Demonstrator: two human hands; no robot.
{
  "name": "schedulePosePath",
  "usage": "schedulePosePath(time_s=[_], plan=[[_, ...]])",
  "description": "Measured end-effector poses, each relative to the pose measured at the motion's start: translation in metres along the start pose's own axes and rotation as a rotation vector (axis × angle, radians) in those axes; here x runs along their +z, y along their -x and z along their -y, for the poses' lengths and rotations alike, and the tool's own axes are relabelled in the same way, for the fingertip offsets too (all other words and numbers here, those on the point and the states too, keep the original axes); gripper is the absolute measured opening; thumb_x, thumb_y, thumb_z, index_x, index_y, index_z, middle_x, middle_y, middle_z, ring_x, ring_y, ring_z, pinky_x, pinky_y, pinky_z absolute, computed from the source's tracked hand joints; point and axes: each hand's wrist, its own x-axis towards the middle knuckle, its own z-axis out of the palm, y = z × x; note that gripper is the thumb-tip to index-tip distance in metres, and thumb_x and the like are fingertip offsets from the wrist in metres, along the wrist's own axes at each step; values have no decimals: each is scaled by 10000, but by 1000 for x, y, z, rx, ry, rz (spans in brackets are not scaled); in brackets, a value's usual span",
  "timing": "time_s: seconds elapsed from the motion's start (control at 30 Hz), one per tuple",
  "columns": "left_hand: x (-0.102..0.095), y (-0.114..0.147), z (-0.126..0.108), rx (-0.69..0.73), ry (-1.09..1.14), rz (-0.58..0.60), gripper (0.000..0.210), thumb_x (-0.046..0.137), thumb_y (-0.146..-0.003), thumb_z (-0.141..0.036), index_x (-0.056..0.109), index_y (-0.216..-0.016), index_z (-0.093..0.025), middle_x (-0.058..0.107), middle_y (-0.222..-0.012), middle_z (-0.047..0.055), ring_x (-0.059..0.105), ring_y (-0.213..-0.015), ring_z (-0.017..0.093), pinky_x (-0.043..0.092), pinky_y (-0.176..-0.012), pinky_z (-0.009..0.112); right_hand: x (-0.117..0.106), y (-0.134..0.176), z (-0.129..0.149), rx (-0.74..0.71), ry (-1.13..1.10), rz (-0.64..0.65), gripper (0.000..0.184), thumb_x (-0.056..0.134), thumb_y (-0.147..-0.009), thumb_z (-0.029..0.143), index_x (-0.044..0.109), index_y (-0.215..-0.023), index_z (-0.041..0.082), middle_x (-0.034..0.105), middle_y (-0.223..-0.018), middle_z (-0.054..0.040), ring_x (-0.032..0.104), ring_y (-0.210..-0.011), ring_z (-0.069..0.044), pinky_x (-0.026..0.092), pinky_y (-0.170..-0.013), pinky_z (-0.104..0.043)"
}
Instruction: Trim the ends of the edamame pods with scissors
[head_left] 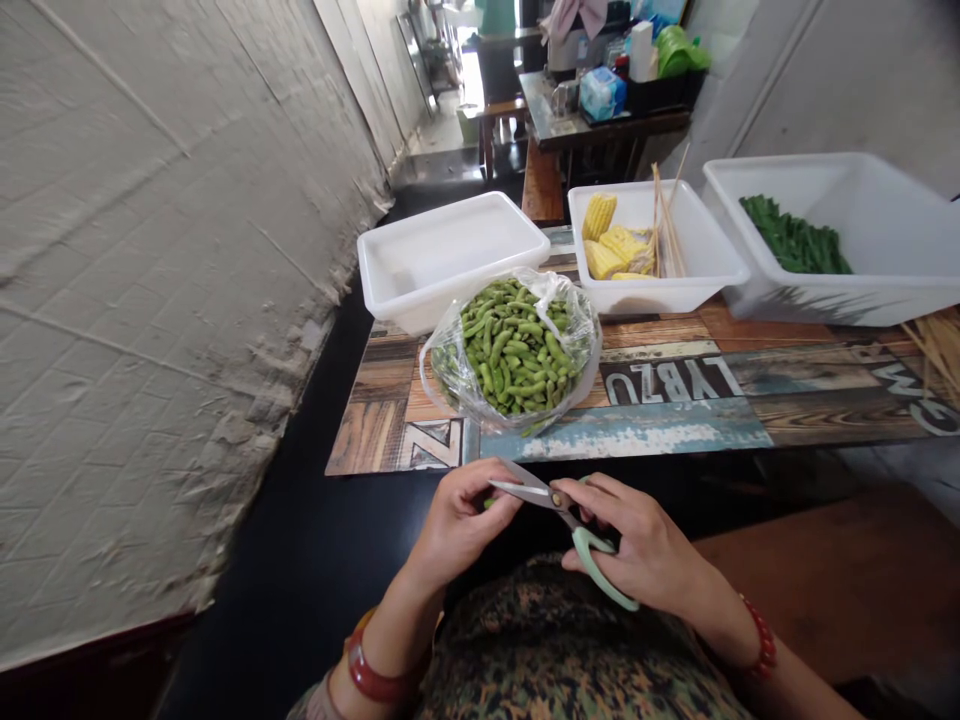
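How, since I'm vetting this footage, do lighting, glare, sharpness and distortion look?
Head view: light washes out part of the far passage; also in the head view, shine streaks the plastic bag, while the scissors look fairly sharp; in the head view, the brick-patterned wall leans, perhaps from wide-angle stretch.

patterned table (675, 428) | three white tubs (637, 299) | clear bag (590, 350) of green pods (516, 350) | thin sticks (937, 350)

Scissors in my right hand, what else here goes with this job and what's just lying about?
With the job, judging by the hands:
scissors, in the right hand
green pod, mostly hidden in the left hand
bag of pods, probably
white tub behind it, perhaps

Apparently just lying about:
corn
sticks
long green vegetables
blue packet
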Motion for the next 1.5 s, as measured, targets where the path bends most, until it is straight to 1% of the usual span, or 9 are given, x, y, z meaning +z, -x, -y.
schedulePosePath(time_s=[0.2,0.47,0.6,0.67,0.8,0.9,1.17,1.33,1.5], plan=[[1,3,-1,0,26,-12,146,619,-865,-238,682,-755,-164,686,-735,47,591,-678,154,431,-647,254,0,2,1,-7,-7,5,655,802,-721,219,544,-1322,253,602,-933,-23,577,-761,-165,508,-702,-288],[6,7,4,-56,103,-29,206,648,-857,-314,667,-728,-153,611,-710,37,535,-680,150,415,-654,269,11,7,-4,1,-110,-72,448,755,-772,243,642,-1205,224,605,-781,5,576,-668,-147,506,-626,-255],[6,7,7,5,47,-127,119,692,-826,-289,735,-844,-179,596,-870,61,553,-870,191,436,-805,309,20,8,-5,81,-240,-206,442,708,-795,264,644,-1225,188,697,-934,-52,649,-747,-162,552,-698,-265],[7,8,7,-17,48,-198,97,712,-811,-271,736,-842,-182,560,-819,39,531,-819,164,434,-760,278,22,9,-4,136,-263,-238,452,701,-784,264,652,-1222,166,707,-918,-57,658,-734,-164,559,-688,-267],[12,9,5,-189,410,-288,134,700,-820,-280,615,-862,-186,570,-805,-3,502,-606,85,408,-542,203,23,10,-1,193,-296,-257,469,693,-777,278,657,-1219,127,699,-850,-61,654,-707,-169,558,-667,-273],[15,8,3,-262,644,-301,207,721,-798,-275,538,-845,-188,633,-856,5,546,-555,79,438,-504,201,27,11,-2,211,-312,-259,469,675,-799,284,642,-1240,130,695,-845,-61,651,-700,-165,558,-671,-276],[17,8,3,-252,722,-332,167,766,-760,-209,692,-888,-131,657,-813,19,631,-679,93,507,-675,204,36,10,-3,101,-198,-299,422,693,-798,239,653,-1216,199,677,-820,-26,629,-673,-153,558,-678,-270],[23,7,1,-242,767,-304,183,799,-719,-188,639,-793,-141,643,-811,-6,627,-642,85,495,-644,200,37,6,1,8,-134,-278,510,719,-775,188,606,-1271,216,628,-834,-16,603,-710,-155,546,-666,-260],[28,9,3,-275,749,-272,246,800,-733,-258,602,-833,-154,647,-693,-12,617,-573,101,478,-578,204,34,5,3,-20,-73,-234,623,736,-756,149,540,-1342,227,598,-907,-29,592,-745,-159,546,-695,-283]])
